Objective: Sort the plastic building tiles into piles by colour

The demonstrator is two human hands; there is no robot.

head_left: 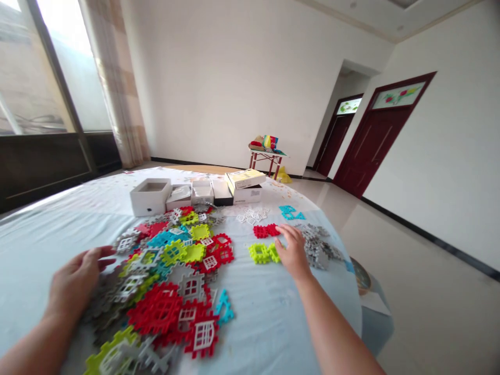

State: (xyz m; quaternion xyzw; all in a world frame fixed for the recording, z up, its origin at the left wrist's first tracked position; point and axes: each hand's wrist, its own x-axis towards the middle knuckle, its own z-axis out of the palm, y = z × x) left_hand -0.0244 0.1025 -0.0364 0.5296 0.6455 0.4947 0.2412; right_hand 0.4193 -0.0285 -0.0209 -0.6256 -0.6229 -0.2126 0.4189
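My left hand [78, 276] hovers at the left edge of a mixed pile of interlocking plastic building pieces, its fingers apart and slightly bent. Nothing shows in it. Over on the right, my right hand [292, 251] has its fingers spread, with the fingertips beside a pair of red pieces [265, 230] and the thumb by lime green pieces [260, 253]; whether it touches them I cannot tell. Red pieces [156, 310], lime green pieces [194, 253], grey pieces [191, 284] and blue pieces [167, 238] overlap in the pile, some with white window frames [203, 334].
Grey pieces [316, 247] are heaped right of my right hand, near the table edge. Blue pieces [289, 212] and white window frames [253, 214] lie farther back. White boxes [150, 200] line the rear of the cloth-covered table [258, 323]. A small side table [269, 154] stands by the wall.
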